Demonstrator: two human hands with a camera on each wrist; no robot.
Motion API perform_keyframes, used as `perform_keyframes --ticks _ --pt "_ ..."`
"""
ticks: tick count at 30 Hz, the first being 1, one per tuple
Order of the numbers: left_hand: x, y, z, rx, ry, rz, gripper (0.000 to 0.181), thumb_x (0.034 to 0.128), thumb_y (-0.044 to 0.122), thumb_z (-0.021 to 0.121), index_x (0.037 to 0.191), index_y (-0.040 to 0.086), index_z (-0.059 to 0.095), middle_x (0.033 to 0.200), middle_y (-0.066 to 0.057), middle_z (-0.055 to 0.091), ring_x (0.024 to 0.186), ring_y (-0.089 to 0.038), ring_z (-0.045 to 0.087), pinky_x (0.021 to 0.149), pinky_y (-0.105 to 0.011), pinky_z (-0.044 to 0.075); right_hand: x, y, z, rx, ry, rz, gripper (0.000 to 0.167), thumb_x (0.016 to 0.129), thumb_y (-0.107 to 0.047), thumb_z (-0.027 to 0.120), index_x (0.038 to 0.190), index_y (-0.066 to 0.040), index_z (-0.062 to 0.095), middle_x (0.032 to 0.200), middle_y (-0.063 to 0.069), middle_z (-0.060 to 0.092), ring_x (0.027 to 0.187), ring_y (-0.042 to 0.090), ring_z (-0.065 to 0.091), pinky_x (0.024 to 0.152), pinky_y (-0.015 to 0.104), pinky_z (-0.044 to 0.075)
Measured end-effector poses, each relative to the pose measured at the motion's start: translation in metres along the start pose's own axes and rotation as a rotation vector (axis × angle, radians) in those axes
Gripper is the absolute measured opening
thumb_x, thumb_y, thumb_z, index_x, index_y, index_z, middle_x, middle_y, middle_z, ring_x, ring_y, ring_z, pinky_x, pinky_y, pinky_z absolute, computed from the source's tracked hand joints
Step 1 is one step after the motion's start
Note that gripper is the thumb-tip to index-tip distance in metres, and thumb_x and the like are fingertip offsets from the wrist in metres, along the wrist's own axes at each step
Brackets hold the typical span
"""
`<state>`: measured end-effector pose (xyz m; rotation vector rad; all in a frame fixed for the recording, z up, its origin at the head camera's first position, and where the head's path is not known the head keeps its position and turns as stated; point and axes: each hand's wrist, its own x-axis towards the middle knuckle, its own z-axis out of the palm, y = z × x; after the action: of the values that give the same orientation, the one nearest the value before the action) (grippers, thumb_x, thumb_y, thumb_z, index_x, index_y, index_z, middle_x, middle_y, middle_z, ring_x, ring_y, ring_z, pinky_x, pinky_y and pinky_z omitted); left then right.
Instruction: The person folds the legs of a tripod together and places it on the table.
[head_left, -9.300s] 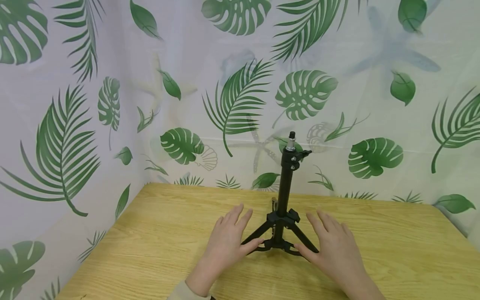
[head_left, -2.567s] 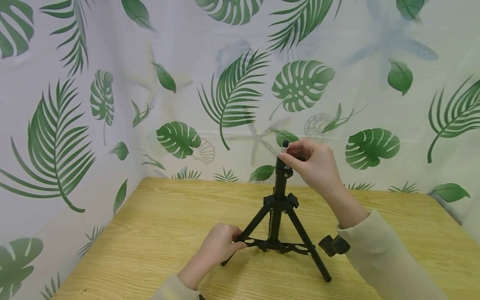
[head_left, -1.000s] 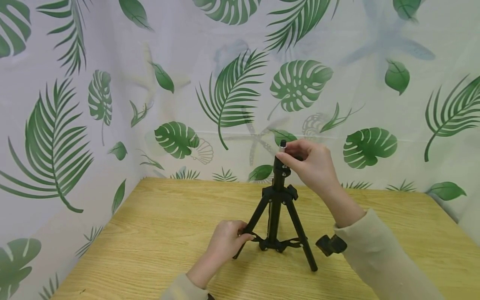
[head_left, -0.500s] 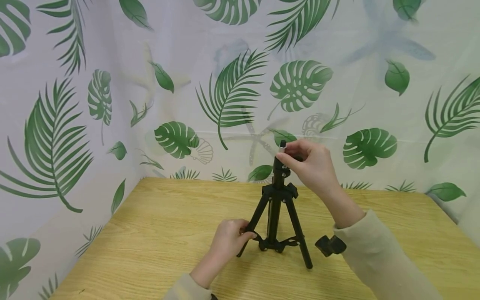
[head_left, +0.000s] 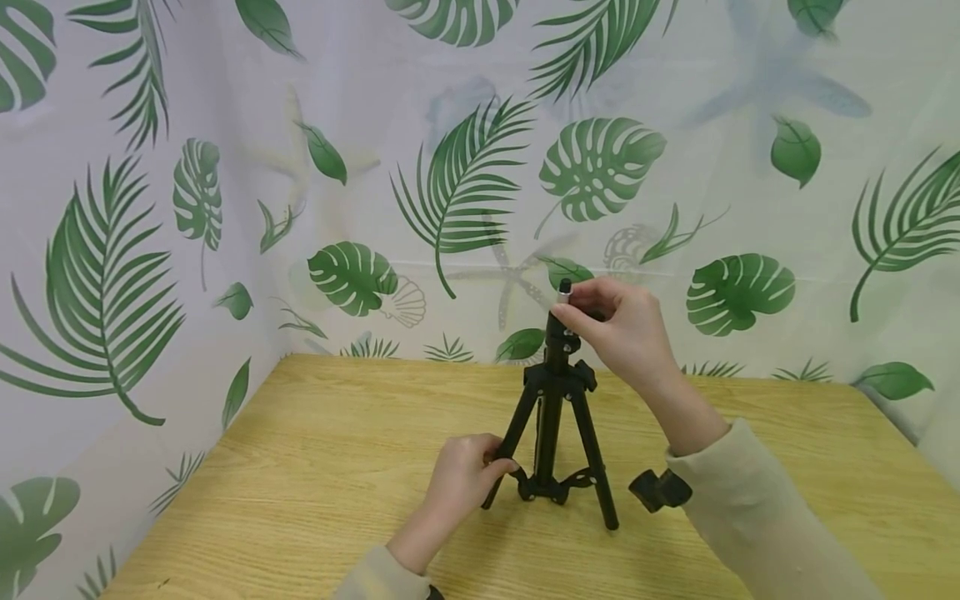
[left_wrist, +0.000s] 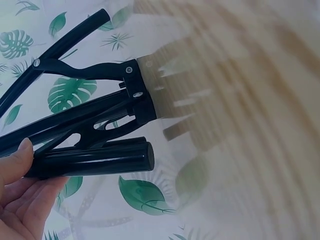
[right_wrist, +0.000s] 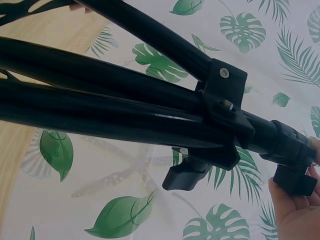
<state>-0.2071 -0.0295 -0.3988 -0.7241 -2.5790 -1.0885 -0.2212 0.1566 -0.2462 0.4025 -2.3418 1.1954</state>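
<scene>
A black tripod light stand (head_left: 551, 425) stands on the table, its legs partly spread and joined by low braces. My left hand (head_left: 461, 475) pinches the left leg low down, thumb in front. In the left wrist view, that leg (left_wrist: 100, 161) lies between my thumb and fingers. My right hand (head_left: 626, 329) grips the top of the column, just under the silver tip (head_left: 564, 297) with its black end. In the right wrist view, a black clamp knob (right_wrist: 295, 180) sits against my right fingers; a lower knob (right_wrist: 185, 175) is untouched. Part of the column top is hidden behind my right fingers.
The wood-grain table (head_left: 315, 483) runs back to a white curtain (head_left: 465, 58) printed with green leaves, which also closes the left side. A small black device (head_left: 660, 490) sits at my right sleeve cuff.
From hands held apart beside the stand, my left hand now pinches a leg and my right grips the top. Over the last seconds the legs have drawn inward, my left hand moving right.
</scene>
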Motion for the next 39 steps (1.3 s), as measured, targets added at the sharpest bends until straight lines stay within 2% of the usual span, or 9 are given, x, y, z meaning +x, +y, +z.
perform_keyframes --ticks 19,33,39 --pt "0.0029 0.003 0.0042 -0.05 0.015 0.001 0.016 0.0773 0.013 0.068 0.084 -0.002 0.067 0.074 -0.008 0.066 0.063 -0.01 0.061 0.052 -0.014 0.044 -0.0003 0.0009 0.0009 0.004 0.003 0.002 0.026 0.082 -0.024 0.064 0.095 -0.002 0.063 0.09 0.009 0.064 0.079 0.017 0.06 0.065 0.028 0.047" --pt "0.0054 0.0052 0.0054 -0.045 -0.003 -0.021 0.017 0.0785 0.015 0.067 0.085 0.0 0.067 0.075 -0.005 0.065 0.065 -0.01 0.06 0.054 -0.016 0.045 -0.0008 0.0012 0.0016 0.007 0.007 0.003 0.026 0.082 -0.024 0.064 0.095 -0.002 0.063 0.09 0.009 0.064 0.079 0.017 0.06 0.066 0.029 0.046" --pt "0.0065 0.0075 0.0056 -0.04 -0.002 -0.006 0.016 0.0783 0.014 0.067 0.085 -0.001 0.067 0.074 -0.005 0.065 0.065 -0.009 0.059 0.055 -0.016 0.045 -0.0012 0.0009 0.0013 0.012 0.009 0.006 0.027 0.082 -0.024 0.064 0.096 -0.001 0.063 0.09 0.009 0.064 0.079 0.017 0.059 0.067 0.029 0.046"
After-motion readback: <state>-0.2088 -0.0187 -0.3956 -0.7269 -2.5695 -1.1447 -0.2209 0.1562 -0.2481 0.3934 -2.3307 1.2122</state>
